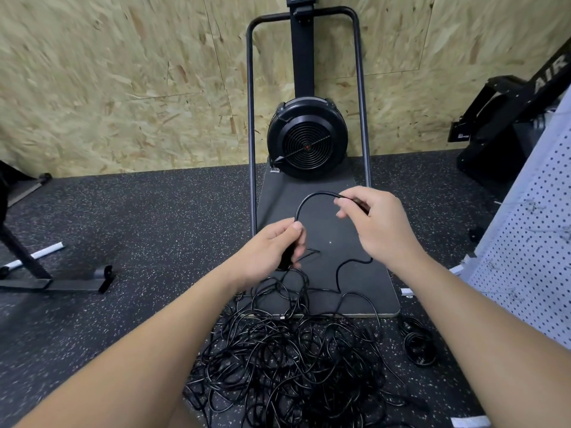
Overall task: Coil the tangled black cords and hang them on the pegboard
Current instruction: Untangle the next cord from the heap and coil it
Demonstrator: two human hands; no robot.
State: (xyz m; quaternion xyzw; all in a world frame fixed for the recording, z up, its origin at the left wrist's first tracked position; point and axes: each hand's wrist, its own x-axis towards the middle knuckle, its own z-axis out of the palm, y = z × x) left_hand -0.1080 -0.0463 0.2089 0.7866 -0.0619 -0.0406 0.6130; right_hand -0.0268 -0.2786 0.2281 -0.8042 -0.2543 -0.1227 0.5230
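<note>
Speckled black rubber floor; chipboard wall behind. Black fan-wheel exercise machine stands on its dark base mat against the wall. White perforated pegboard leans at the right edge. Tangled heap of thin black cords lies on the floor at the mat's near edge, below both hands. Left hand grips one cord; right hand pinches the same cord, which arches between them.

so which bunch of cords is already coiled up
The small bundle on the floor at right, near the pegboard. It lies apart as a tight loop, while the big pile is loose tangle.
</note>
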